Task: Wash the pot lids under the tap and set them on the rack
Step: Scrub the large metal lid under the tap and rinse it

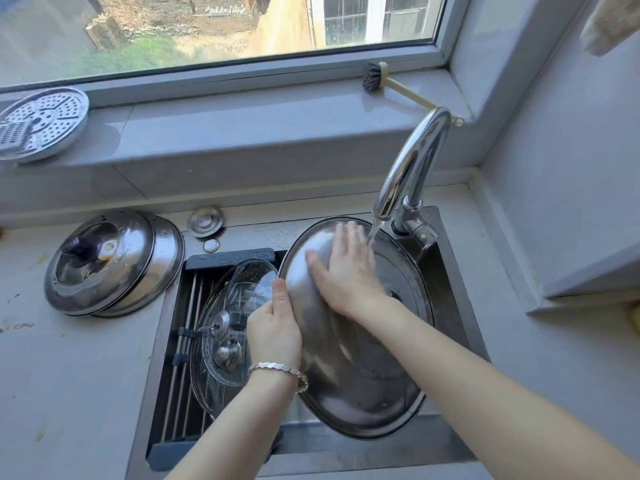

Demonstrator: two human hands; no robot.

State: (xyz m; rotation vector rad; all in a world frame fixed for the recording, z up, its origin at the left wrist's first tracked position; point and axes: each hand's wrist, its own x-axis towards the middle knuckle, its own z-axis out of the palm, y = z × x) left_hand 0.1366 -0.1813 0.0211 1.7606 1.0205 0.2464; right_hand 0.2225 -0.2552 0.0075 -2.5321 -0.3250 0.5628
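While the left hand (273, 327) pinches the rim of the big steel lid (353, 368) to tilt it over the sink (460, 306), the right hand (343, 271), fingers (346, 237) spread flat, rubs its underside beneath the tap (412, 168), glass lids (228, 327) draining on the rack (187, 334).

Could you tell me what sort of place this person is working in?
Most likely a home kitchen: a steel sink with a running tap under a window, and pot lids stacked on the counter.
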